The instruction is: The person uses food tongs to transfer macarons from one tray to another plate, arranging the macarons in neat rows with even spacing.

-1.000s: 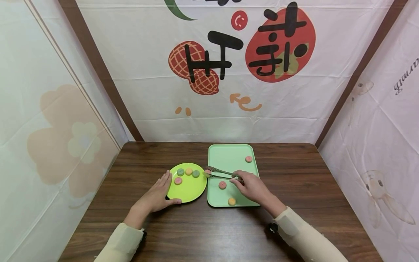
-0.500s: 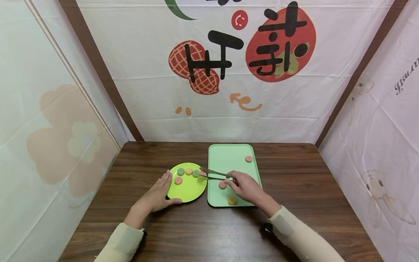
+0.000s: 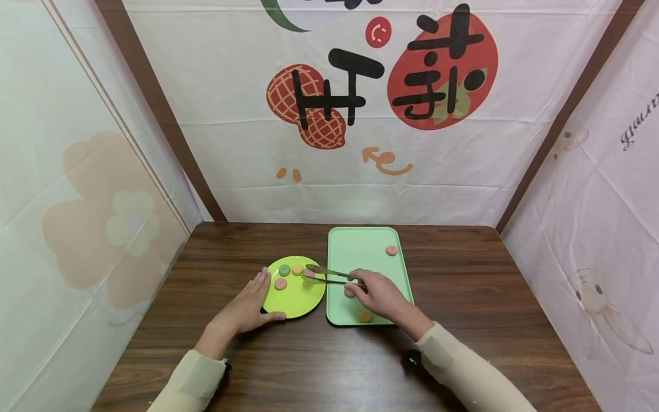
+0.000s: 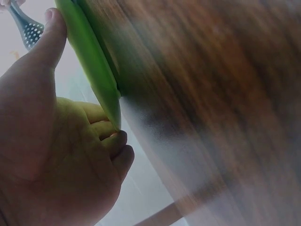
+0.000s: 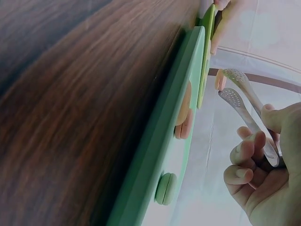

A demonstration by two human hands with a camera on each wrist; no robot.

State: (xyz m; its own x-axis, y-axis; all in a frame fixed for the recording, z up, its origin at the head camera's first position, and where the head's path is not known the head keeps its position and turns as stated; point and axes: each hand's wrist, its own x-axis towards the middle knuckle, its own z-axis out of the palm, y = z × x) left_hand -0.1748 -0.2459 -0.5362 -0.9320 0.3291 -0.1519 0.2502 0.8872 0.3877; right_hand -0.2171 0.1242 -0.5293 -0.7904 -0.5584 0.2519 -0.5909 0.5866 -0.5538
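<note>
My left hand (image 3: pixel 246 304) lies along the left rim of a yellow-green plate (image 3: pixel 296 303), fingers straight, thumb at the near edge. My right hand (image 3: pixel 382 294) holds metal tongs (image 3: pixel 334 273) with perforated tips. Between those tips is a pink macaron (image 5: pixel 219 80), lifted over the plate's right side. On the plate lie a green macaron (image 3: pixel 285 270), a yellow macaron (image 3: pixel 297 269) and another pink macaron (image 3: pixel 280 284). The tongs mostly cover a second green one.
A mint-green tray (image 3: pixel 360 243) stands right of the plate. It bears a pink macaron (image 3: pixel 391 250) at the far right, an orange-yellow macaron (image 3: pixel 365 316) near the front, another pink one partly under my right hand, and a green macaron (image 5: pixel 166 189). White printed cloth surrounds the wooden table (image 3: pixel 340 372).
My right hand has moved left with the tongs, carrying the pink macaron from the tray's left edge to over the plate. My left hand has stayed put.
</note>
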